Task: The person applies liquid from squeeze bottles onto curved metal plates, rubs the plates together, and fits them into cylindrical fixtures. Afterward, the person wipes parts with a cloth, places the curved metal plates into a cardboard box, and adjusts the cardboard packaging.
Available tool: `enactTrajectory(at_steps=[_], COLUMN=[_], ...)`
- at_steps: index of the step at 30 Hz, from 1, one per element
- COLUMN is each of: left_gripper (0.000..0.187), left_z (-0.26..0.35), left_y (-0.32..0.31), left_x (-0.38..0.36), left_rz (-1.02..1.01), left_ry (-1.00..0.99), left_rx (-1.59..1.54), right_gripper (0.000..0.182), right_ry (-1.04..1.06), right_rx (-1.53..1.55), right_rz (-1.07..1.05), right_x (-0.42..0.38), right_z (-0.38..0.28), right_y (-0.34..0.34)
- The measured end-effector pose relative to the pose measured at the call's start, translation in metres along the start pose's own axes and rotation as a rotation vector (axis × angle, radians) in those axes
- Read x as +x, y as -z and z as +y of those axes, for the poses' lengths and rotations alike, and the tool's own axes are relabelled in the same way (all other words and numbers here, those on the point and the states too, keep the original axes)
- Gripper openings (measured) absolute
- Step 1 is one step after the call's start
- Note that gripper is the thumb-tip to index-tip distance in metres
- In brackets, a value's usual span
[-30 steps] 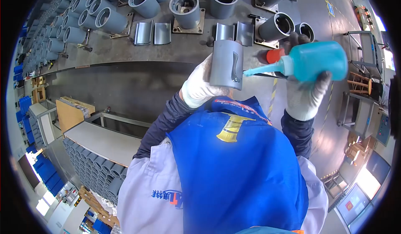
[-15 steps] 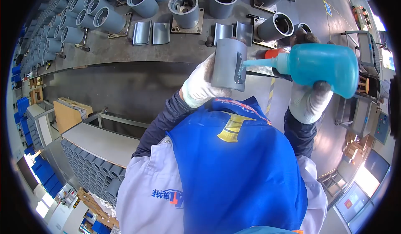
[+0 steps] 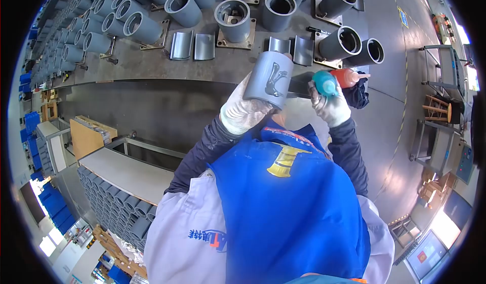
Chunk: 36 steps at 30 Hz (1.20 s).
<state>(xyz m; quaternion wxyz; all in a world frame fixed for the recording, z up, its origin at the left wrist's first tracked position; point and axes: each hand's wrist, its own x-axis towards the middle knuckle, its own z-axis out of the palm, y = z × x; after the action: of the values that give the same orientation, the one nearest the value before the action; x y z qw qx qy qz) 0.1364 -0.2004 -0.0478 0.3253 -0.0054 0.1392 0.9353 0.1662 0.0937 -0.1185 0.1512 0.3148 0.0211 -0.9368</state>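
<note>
My gloved left hand (image 3: 244, 109) grips a curved grey plastic piece (image 3: 263, 79), its outer face turned up. A dark wet smear (image 3: 276, 79) of liquid shows on that face. At the bench edge, my gloved right hand (image 3: 331, 107) is closed round a teal squeeze bottle (image 3: 324, 83), seen nearly end-on. Beside it lies a red squeeze bottle (image 3: 347, 78), its nozzle pointing right. Just behind the held piece are two curved grey shells, one (image 3: 304, 50) fully visible and another (image 3: 279, 45) partly covered.
Several grey pipe fittings (image 3: 234, 20) stand on square metal plates along the bench (image 3: 147, 68). Two more curved shells (image 3: 204, 47) lie on the left. A dark cloth (image 3: 360, 94) hangs at the bench corner. Stacked grey tubes (image 3: 119, 198) sit below a pale board (image 3: 126, 175).
My right hand has drawn the teal bottle's nozzle away from the grey piece, turned the bottle and brought it beside the red one. The piece has tilted, showing more of the smear.
</note>
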Motion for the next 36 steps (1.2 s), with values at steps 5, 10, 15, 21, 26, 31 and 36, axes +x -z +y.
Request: enactTrajectory(at_steps=[5, 10, 15, 21, 26, 31, 36], left_gripper=[0.092, 0.099, 0.101, 0.100, 0.100, 0.098, 0.095], left_z=[0.007, 0.018, 0.030, 0.036, 0.043, 0.050, 0.052], left_y=[-0.004, 0.005, -0.006, -0.003, 0.000, 0.012, 0.018], left_x=[0.001, 0.002, -0.001, -0.006, -0.013, -0.020, -0.022], left_rz=[0.043, 0.025, 0.046, 0.031, 0.057, 0.016, 0.053], left_ry=[-0.058, -0.102, -0.144, -0.139, -0.157, -0.175, -0.141], left_rx=[0.096, 0.149, 0.211, 0.245, 0.275, 0.240, 0.464], right_gripper=[0.061, 0.057, 0.037, 0.084, 0.104, 0.098, 0.103], right_ry=[-0.122, 0.083, 0.357, 0.940, 0.469, 0.413, 0.560], right_rx=[0.175, 0.197, -0.547, -2.642, -2.948, -2.152, -1.363], right_rz=[-0.012, 0.005, 0.061, -0.023, 0.214, 0.032, -0.331], right_x=[0.035, 0.029, 0.027, 0.101, 0.124, 0.088, 0.003], right_z=[-0.026, -0.004, 0.051, 0.063, 0.063, 0.055, 0.094], right_y=[0.023, 0.025, 0.039, -0.066, -0.107, -0.121, -0.156])
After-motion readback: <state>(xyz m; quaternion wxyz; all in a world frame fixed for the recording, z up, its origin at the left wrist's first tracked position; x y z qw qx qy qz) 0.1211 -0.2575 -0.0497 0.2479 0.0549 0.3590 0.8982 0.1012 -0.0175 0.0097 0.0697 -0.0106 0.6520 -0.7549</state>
